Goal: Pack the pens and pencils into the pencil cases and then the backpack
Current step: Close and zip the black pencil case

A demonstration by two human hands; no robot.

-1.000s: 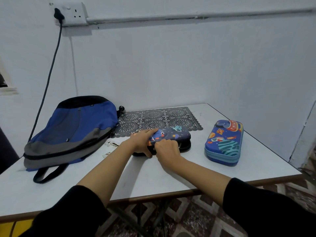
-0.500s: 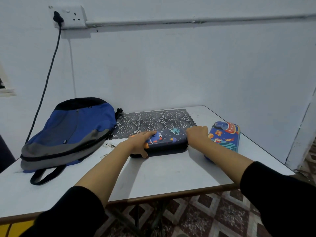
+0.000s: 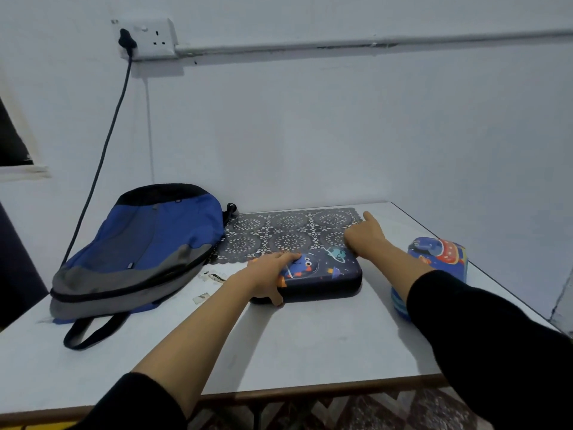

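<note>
at table [image 3: 310, 342] centre, dark pencil case [image 3: 322, 274] lies flat, lace mat [image 3: 279, 231] just past it at 12 o'clock. my left hand [image 3: 269, 276] grips its 9 o'clock end. right hand [image 3: 364, 238] at its 1 o'clock corner, index straight, rest curled; can't tell if it holds anything. blue pencil case [image 3: 440, 256] at 3, backpack [image 3: 148, 243] at 9.

A: Any lettering legible?
B: None. There's a small dark tag [image 3: 131, 265] on the backpack [image 3: 148, 243], too small to read.
A: Pencil cases?
B: Pictures only. A cartoon monster and planet on the dark pencil case [image 3: 325, 274], a rocket on the blue pencil case [image 3: 440, 252]. No words made out.
A: Wall socket [image 3: 148, 37]?
B: Markings blurred.
</note>
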